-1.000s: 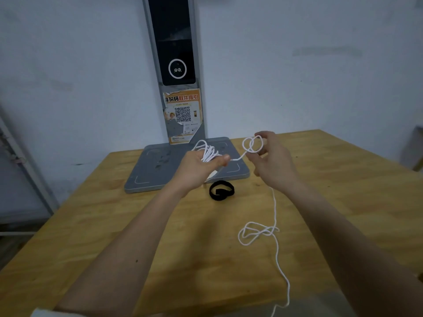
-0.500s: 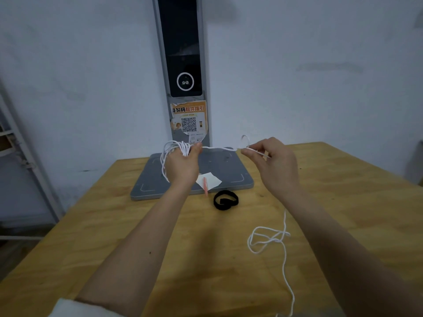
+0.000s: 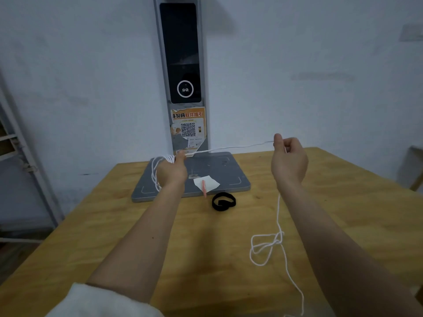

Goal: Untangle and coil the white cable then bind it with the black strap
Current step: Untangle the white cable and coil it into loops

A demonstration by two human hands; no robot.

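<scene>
My left hand (image 3: 172,172) is raised above the grey base and holds several loops of the white cable (image 3: 231,147), which hang to its left. From there the cable runs taut to the right to my right hand (image 3: 288,159), whose fingers pinch it. Below my right hand the cable drops to the wooden table (image 3: 114,236), forms a loose tangle at the front right, and trails off the near edge. The black strap (image 3: 223,201), curled in a ring, lies on the table just in front of the grey base.
A grey flat base (image 3: 231,170) with a tall upright kiosk post (image 3: 182,72) stands at the table's back against the white wall. A white paper slip with an orange pen (image 3: 204,187) lies on the base. A metal rack (image 3: 20,156) stands at left.
My hands have moved apart: the right hand went right and pulled the small loop out, so the cable now runs straight and taut between them. The left hand stays up with the coil.
</scene>
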